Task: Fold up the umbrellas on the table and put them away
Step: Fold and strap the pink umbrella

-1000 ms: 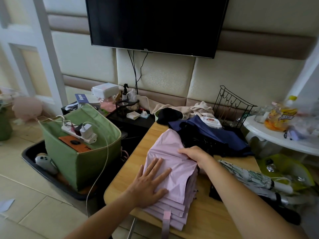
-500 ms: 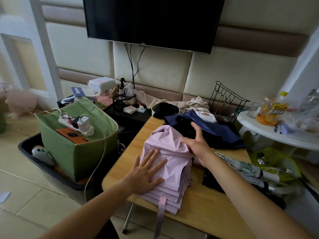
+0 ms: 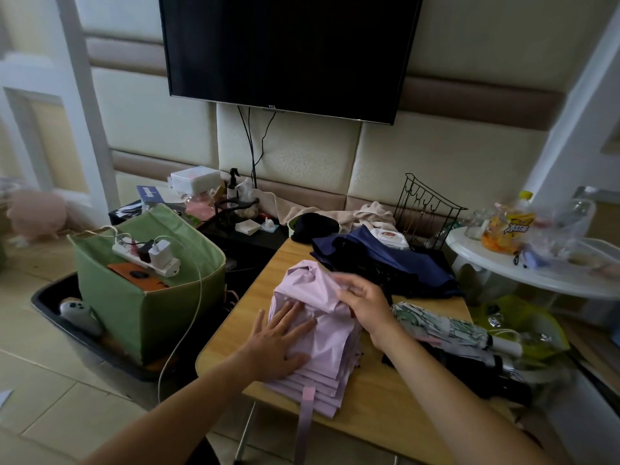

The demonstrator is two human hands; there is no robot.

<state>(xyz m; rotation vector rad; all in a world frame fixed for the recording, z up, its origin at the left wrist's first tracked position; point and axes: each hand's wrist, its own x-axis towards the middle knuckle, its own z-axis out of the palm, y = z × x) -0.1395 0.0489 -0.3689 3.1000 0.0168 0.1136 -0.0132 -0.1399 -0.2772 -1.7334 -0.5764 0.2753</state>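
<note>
A pink umbrella [image 3: 330,357] lies collapsed on the wooden table [image 3: 379,411], its canopy stacked in flat pleats with a strap hanging over the near edge. My left hand [image 3: 280,344] presses flat on the pleats with straight fingers. My right hand [image 3: 364,297] pinches a fold of pink cloth at the top of the canopy. A dark navy umbrella [image 3: 392,263] sprawls unfolded at the table's far end. At the right edge lies a folded white patterned umbrella [image 3: 446,325], with a black one [image 3: 483,374] beside it.
A green fabric bin [image 3: 144,297] with a power strip and chargers on top stands left of the table in a black tray. A black wire rack [image 3: 426,213] and a white round side table [image 3: 533,273] with jars are at the right. A TV hangs on the wall.
My right hand went from lying open on the canopy to pinching a fold of pink cloth and lifting it slightly. My left hand stayed flat on the pleats.
</note>
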